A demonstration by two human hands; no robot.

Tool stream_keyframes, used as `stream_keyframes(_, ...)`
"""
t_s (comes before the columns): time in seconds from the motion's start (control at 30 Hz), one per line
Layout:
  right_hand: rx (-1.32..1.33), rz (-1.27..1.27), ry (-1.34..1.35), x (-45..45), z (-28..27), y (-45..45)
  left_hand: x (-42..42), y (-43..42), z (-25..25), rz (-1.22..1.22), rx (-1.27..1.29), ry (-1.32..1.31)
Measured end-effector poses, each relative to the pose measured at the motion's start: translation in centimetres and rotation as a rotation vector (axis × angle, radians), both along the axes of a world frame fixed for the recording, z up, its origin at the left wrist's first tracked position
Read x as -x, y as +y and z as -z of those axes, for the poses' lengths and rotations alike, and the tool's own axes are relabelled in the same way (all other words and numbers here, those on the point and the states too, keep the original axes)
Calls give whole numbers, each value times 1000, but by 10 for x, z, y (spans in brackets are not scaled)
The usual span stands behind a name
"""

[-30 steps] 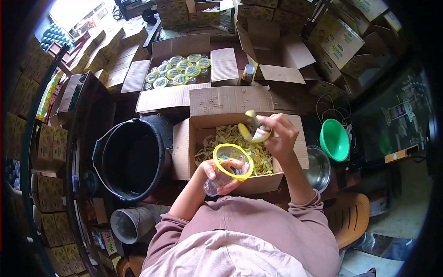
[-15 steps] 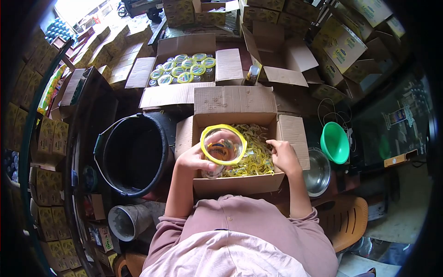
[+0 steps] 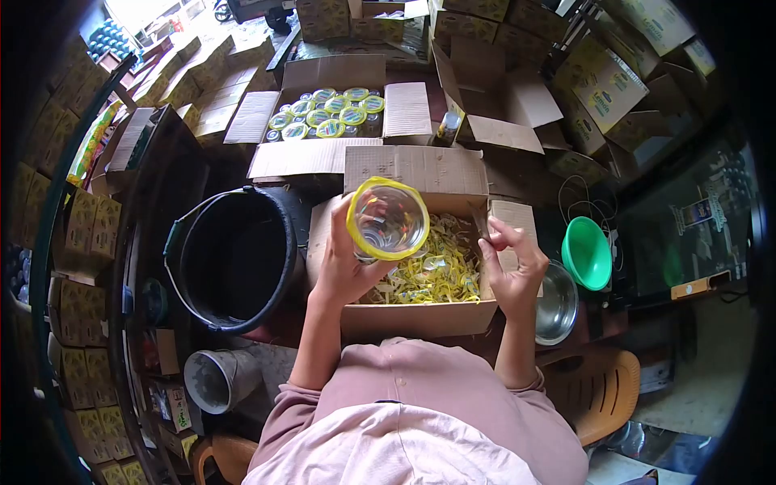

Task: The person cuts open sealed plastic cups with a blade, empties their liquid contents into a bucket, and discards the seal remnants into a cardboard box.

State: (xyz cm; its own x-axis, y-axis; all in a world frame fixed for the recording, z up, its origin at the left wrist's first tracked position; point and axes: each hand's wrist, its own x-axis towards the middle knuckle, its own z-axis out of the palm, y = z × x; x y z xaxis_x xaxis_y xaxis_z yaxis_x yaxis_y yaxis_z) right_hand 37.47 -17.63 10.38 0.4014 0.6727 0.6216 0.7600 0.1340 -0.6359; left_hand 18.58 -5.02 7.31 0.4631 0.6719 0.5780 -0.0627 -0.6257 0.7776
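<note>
My left hand [image 3: 343, 267] is wrapped round a clear plastic cup [image 3: 390, 222] with a yellow rim, its round top turned up towards me. The cup is held above the left side of an open cardboard box [image 3: 412, 319]. Yellow plastic strips and scraps [image 3: 444, 275] fill that box. Over the box's right side, my right hand [image 3: 517, 263] pinches a thin, dark, blade-like piece [image 3: 480, 222] between thumb and fingers, pointing upward. It is too small to name surely. A gap separates it from the cup.
A carton of yellow-lidded cups [image 3: 331, 113] stands beyond, beside another open carton [image 3: 501, 89]. To the left are a black bucket [image 3: 287, 267] and a grey pail [image 3: 218, 380]. A green bowl [image 3: 588, 252] and a metal bowl [image 3: 558, 311] lie right.
My left hand has raised the cup slightly and turned it. My right hand has lifted from the box and moved right, and the thin dark piece now shows in its fingers.
</note>
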Motion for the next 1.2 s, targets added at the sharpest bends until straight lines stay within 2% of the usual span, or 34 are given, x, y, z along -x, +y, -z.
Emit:
stream_keyframes(0.03, -31, 10, 19, 6, -4, 0, 0, -1, 0, -71, -48, 26)
stream_keyframes(0.07, -60, -42, -4, 11, -7, 0, -3, 0, 1, -73, -14, -36)
stream_keyframes(0.13, -124, -142, -53, 20, -11, 3, 0, 1, 4, -74, 14, 8)
stream_keyframes(0.27, -155, -152, -223, 31, -14, 5, 0, -3, 4, -142, 11, -10)
stream_keyframes(0.4, -206, -203, -249, 44, -6, 6, -1, -7, 7, -170, -8, -5)
stream_keyframes(0.63, -290, -139, -118, 55, 10, 11, -8, -12, 13, -85, -48, -162)
stream_keyframes(0.73, -281, -162, 100, 53, 11, 17, -11, -17, 14, -21, 4, -201)
stream_keyframes(1.2, -275, -122, 94, 61, 10, 27, -17, -21, 23, -12, 72, -168)
